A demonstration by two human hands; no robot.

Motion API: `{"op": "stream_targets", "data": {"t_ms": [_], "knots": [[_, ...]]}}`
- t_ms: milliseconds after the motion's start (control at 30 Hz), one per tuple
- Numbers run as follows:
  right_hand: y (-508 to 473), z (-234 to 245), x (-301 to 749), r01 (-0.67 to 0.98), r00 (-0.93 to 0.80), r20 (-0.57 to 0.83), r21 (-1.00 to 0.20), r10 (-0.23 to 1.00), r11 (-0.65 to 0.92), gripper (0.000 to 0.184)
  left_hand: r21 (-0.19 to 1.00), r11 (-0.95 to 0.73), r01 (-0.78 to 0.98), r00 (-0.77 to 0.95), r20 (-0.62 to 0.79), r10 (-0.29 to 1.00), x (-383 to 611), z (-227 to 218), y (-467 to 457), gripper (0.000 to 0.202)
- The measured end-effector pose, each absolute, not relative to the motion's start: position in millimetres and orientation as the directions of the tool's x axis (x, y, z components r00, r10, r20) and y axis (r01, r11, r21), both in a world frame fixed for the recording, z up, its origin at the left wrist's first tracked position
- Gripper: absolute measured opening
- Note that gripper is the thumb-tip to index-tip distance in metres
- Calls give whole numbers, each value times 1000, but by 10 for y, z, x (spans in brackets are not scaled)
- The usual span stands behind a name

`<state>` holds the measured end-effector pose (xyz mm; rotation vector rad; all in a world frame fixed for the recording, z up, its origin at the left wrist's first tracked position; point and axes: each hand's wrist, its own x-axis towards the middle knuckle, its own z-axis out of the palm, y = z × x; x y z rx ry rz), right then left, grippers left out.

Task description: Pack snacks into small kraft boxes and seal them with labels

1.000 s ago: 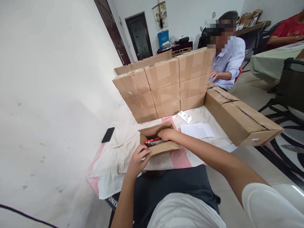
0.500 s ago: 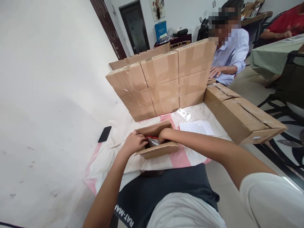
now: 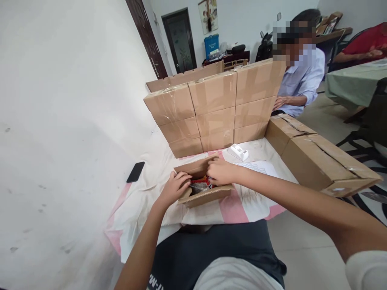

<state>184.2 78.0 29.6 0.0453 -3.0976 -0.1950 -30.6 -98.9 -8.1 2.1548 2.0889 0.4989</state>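
Note:
A small open cardboard box (image 3: 208, 198) stands on the cloth in front of me. Inside lies a packet (image 3: 200, 187) with silvery and red parts, half hidden by the walls and my fingers. My left hand (image 3: 174, 187) grips the box's left edge, fingers bent over into the opening. At the right end of the box is my right hand (image 3: 222, 171), its fingers curled down against the red part of the packet. What those fingertips hold, if anything, is hidden.
Taped cartons (image 3: 216, 108) form a wall behind the box. A white device (image 3: 238, 152) and a printed sheet (image 3: 266, 168) lie at right, beside long cartons (image 3: 320, 157). A black phone (image 3: 135, 172) lies at left. A co-worker (image 3: 305, 84) sits beyond the cartons.
My right hand has come up from deep inside the box to its right rim. More of the packet's red part shows. My left hand stays at the left edge.

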Motion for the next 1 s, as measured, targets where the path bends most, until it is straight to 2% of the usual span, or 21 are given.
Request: {"op": "stream_targets", "data": {"t_ms": [133, 267, 333, 400, 467, 533, 600, 633, 700, 767, 867, 933, 1000], "knots": [[907, 277, 2069, -106, -990, 83, 75, -112, 992, 39, 341, -75, 937, 1, 212, 977, -299, -83, -941, 39], [975, 327, 2161, -187, -936, 308, -32, -168, 982, 33, 386, -104, 917, 1, 258, 966, -323, -164, -910, 35], [1025, 309, 2236, -184, -879, 470, -178, -81, 967, 29, 435, -141, 890, -11, 329, 944, -352, -263, -915, 34], [1068, 205, 2374, -145, -796, 600, -320, 82, 936, 25, 486, -163, 858, -96, 465, 880, -374, -388, -933, 33], [1064, 17, 2561, -77, -702, 672, -402, 237, 912, 29, 535, -142, 833, -261, 605, 752, -377, -508, -953, 38], [995, -205, 2747, -28, -642, 691, -455, 333, 890, 38, 599, -109, 794, -397, 645, 653, -359, -593, -966, 55], [875, -399, 2866, -31, -638, 670, -515, 380, 857, 51, 662, -113, 741, -435, 602, 670, -333, -628, -969, 68], [811, -470, 2884, -39, -642, 656, -545, 397, 838, 59, 680, -133, 721, -417, 580, 700, -324, -628, -968, 66], [703, -556, 2824, -9, -614, 630, -609, 476, 793, 77, 674, -180, 717, -330, 555, 764, -323, -598, -964, 47], [647, -582, 2660, 84, -527, 570, -703, 631, 706, 91, 647, -190, 738, -236, 513, 826, -347, -530, -959, 35], [626, -593, 2351, 149, -431, 311, -901, 847, 407, 98, 650, -101, 754, -214, 388, 897, -369, -359, -952, 43], [604, -619, 2198, 134, -441, 127, -970, 888, 205, 98, 639, -28, 769, -251, 343, 905, -304, -221, -948, 53], [579, -651, 2139, 114, -460, 32, -989, 887, 94, 97, 551, 21, 834, -243, 333, 911, -150, -108, -940, 54]]}}
